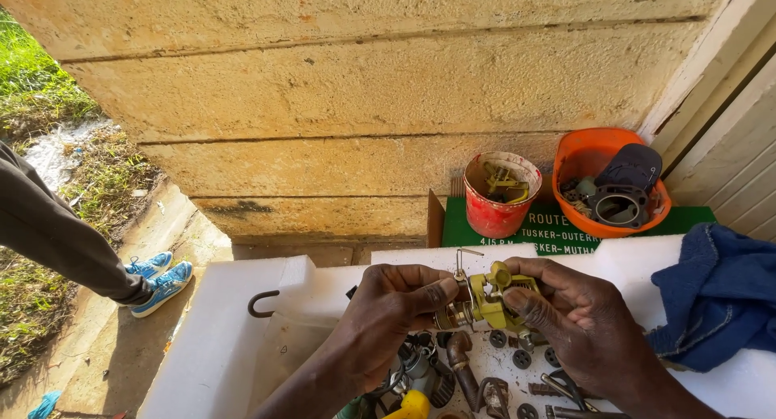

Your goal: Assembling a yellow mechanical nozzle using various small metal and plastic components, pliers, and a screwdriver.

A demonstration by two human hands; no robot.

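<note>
Pinching a small yellow-green metal carburettor (489, 299) between them, the left hand (388, 306) and right hand (570, 310) hold it above the white worktop (242, 346), each grip pressed onto its sides. Loose metal parts (469, 378) lie below; a red cup (499, 194) and orange bowl (610, 181) stand behind.

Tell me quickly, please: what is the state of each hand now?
Left hand: closed on the yellow metal part, pinching its left end.
Right hand: closed on the same part, gripping its right side.
</note>
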